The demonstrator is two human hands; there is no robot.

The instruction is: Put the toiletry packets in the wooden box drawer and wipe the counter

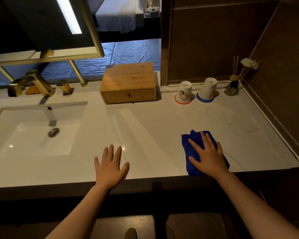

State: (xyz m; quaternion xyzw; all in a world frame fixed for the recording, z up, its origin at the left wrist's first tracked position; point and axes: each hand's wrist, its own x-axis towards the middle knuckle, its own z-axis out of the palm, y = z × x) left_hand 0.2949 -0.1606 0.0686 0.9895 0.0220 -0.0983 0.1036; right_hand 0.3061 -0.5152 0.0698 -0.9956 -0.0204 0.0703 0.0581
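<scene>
Fingers of the right hand are spread flat upon the blue microfiber cloth near the counter edge; the left hand is open, empty. Soft and light, it is best pressed under the palm.

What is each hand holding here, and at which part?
Nothing is gripped. The right hand lies flat, fingers spread, on top of the blue cloth, pressing it to the counter. The left hand rests open on bare counter.
</scene>
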